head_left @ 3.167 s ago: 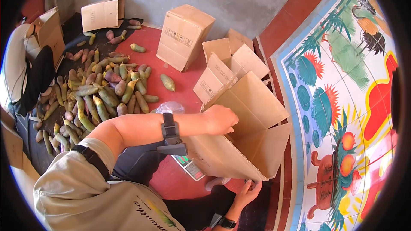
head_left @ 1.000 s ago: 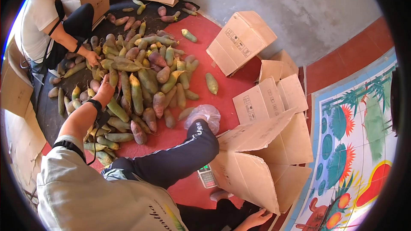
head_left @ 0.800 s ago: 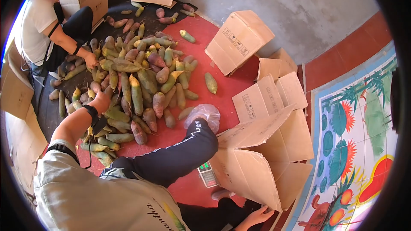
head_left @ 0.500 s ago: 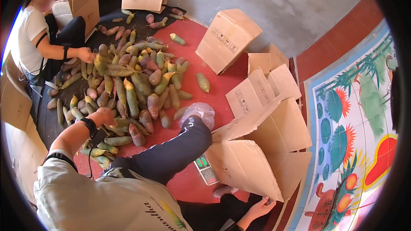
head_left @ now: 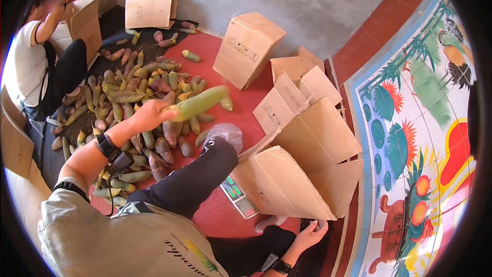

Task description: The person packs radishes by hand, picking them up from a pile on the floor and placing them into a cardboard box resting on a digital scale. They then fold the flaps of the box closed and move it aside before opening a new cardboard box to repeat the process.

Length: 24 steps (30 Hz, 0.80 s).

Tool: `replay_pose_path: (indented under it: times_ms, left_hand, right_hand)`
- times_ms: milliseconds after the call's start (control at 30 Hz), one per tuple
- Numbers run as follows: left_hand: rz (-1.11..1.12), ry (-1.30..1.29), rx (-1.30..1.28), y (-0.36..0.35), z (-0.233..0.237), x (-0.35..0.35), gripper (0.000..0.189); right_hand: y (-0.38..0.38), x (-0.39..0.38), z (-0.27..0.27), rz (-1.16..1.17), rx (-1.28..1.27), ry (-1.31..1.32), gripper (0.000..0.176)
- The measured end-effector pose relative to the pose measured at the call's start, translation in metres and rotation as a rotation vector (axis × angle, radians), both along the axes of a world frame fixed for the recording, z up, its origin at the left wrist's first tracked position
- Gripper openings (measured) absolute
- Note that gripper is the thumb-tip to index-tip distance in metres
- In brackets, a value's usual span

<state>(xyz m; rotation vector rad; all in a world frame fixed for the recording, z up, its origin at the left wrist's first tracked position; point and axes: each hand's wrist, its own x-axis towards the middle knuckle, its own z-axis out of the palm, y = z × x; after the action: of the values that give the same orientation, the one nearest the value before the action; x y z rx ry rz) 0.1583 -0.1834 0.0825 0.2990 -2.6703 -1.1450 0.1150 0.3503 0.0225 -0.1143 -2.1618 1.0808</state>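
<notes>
Green radish (head_left: 202, 103), clamped by one end in the left hand (head_left: 151, 117), points rightward, left of the open box (head_left: 287, 184); the right hand (head_left: 311, 233) touches that box's near corner, grip unclear.

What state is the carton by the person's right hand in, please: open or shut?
Open: the carton by the right hand has its flaps spread, so part of its inside shows.

On the floor (head_left: 204, 66), the vegetable heap (head_left: 125, 97) lies left of the open box (head_left: 287, 184), which stands near the right edge. The scale (head_left: 239, 197) juts out at its left side; behind it come a second box (head_left: 277, 105) and, farther back, a third box (head_left: 243, 54).
</notes>
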Motion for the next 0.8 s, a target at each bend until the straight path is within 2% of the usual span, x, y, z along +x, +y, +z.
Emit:
replay_pose_path:
  times_ms: [33, 233, 333, 400, 533, 600, 667, 733, 800]
  left_hand:
    - [-0.027, 0.146, 0.042, 0.009, 0.009, -0.009, 0.035]
    - [-0.294, 0.308, 0.004, 0.081, 0.064, -0.056, 0.030]
    - [-0.410, 0.385, -0.022, 0.118, 0.062, -0.086, 0.024]
    - [-0.500, 0.447, 0.106, 0.147, 0.066, -0.094, 0.025]
    - [-0.488, 0.428, -0.020, 0.183, 0.069, -0.121, 0.026]
    - [-0.428, 0.404, 0.130, 0.197, 0.080, -0.131, 0.033]
    - [-0.462, 0.466, 0.161, 0.211, 0.076, -0.144, 0.030]
    - [-0.450, 0.309, 0.005, 0.224, 0.075, -0.146, 0.027]
    - [-0.482, 0.256, -0.038, 0.230, 0.070, -0.150, 0.023]
  right_hand:
    - [-0.004, 0.002, 0.003, 0.010, -0.014, 0.009, 0.026]
    - [-0.006, 0.007, 0.006, -0.024, -0.032, -0.025, 0.025]
    - [0.001, 0.007, -0.001, -0.029, -0.014, -0.028, 0.025]
    - [0.005, 0.006, -0.002, -0.031, 0.006, -0.021, 0.025]
    - [0.002, 0.011, 0.004, -0.039, 0.042, -0.048, 0.024]
    - [0.003, 0.012, 0.004, -0.043, 0.072, -0.062, 0.024]
    - [0.007, 0.010, -0.001, -0.023, 0.075, -0.067, 0.023]
    - [0.004, 0.011, 0.003, -0.010, 0.064, -0.062, 0.023]
    - [0.002, 0.011, 0.005, 0.002, 0.052, -0.057, 0.023]
